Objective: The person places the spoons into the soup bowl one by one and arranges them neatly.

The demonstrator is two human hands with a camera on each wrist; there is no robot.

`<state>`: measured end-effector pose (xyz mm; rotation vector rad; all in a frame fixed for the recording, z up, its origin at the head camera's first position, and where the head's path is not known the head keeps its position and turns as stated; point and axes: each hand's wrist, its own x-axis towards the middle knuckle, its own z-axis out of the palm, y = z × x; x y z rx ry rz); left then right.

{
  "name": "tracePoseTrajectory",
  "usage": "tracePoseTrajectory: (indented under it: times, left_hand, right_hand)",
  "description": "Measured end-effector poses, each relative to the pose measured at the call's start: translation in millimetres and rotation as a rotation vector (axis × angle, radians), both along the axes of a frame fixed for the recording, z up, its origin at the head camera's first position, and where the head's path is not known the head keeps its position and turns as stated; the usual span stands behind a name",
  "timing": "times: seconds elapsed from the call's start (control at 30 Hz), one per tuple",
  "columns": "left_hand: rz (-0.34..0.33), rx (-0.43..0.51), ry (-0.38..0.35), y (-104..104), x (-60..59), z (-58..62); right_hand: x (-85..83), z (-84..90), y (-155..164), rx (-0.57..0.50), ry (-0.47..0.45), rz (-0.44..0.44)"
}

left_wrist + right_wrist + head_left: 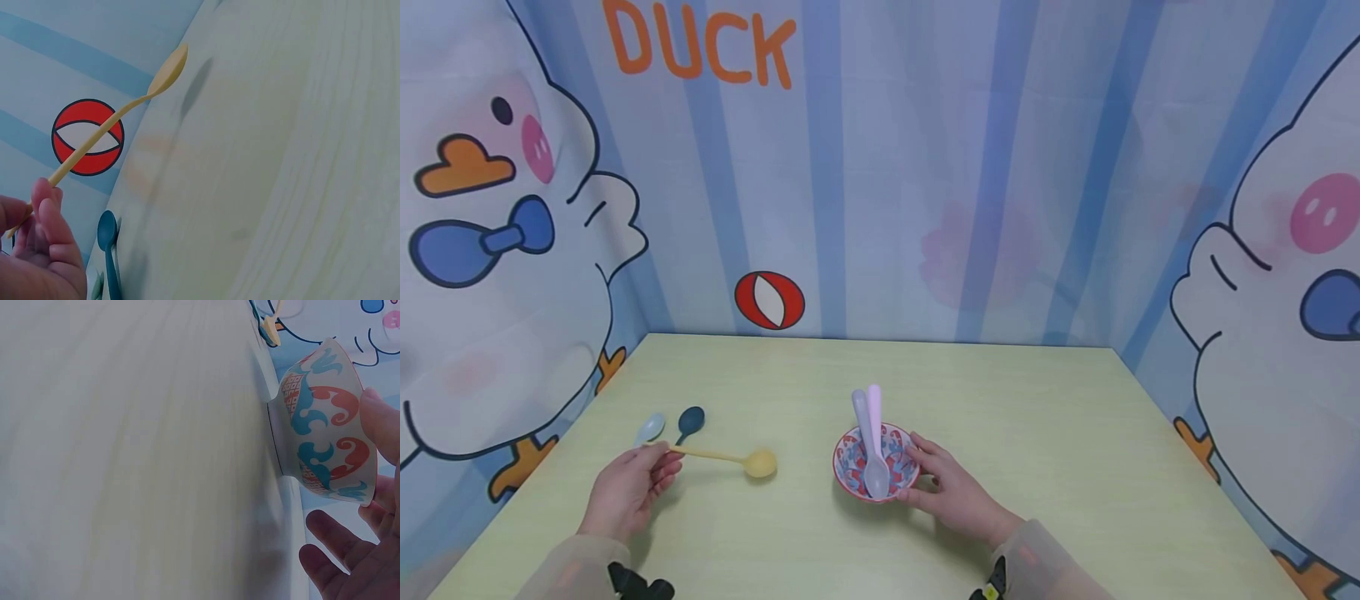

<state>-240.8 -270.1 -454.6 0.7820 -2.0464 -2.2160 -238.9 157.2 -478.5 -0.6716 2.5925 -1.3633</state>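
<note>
- Head: from above, forward and down across the table (1037, 433) to the duck-print curtain (880, 183).
- Left wrist: close, tilted sideways, facing the yellow spoon (94, 140) and ball print (70, 135).
- Right wrist: low, close beside the patterned bowl (331, 428), which the head view shares.

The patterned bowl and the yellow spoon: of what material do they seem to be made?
Patterned bowl: smooth, probably glazed ceramic, possibly melamine; its white wall carries crisp red and blue decoration. Yellow spoon: likely plastic, rather matt; its colour is uniform from handle to head.
</note>
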Motion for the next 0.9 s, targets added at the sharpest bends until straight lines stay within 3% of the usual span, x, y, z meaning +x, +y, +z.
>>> tracePoseTrajectory:
  times: [0.37,0.57,0.9]
  left_hand:
    - [-0.092,-0.081,0.057,11,-4.0,11.7]
    - [-0.144,-0.099,0.114,15,-9.6,25.8]
    - [-0.22,-0.095,0.128,29,-18.5,49.2]
  right_hand:
    - [0.5,1.4,-1,-0.006,-0.019,-0.004]
    - [1.5,2.8,-1,-0.006,-0.019,-0.005]
    - [2.1,4.2,-1,-0.005,-0.026,-0.008]
